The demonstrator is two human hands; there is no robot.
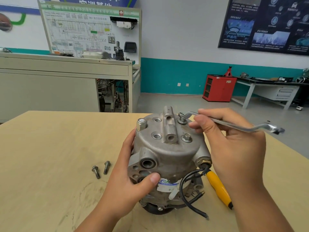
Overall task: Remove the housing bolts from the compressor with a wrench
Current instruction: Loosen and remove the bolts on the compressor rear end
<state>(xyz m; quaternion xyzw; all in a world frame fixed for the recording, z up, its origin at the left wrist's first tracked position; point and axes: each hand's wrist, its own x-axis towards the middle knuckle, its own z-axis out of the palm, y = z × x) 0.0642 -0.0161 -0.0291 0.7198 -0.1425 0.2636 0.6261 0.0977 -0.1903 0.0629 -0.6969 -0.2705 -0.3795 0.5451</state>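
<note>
The right hand pinches the wrench, whose long axis runs left from the fingers to its ring end on a raised bolt at frame centre. The left hand grips the compressor below. Its top holds two bolts, counting the seated bolt; two loose bolts lie on the counter, lower left.

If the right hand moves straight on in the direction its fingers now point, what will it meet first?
Most likely the raised bolt under the ring of the wrench, on top of the compressor. The right hand points at it from close by, though depth is hard to judge.
</note>
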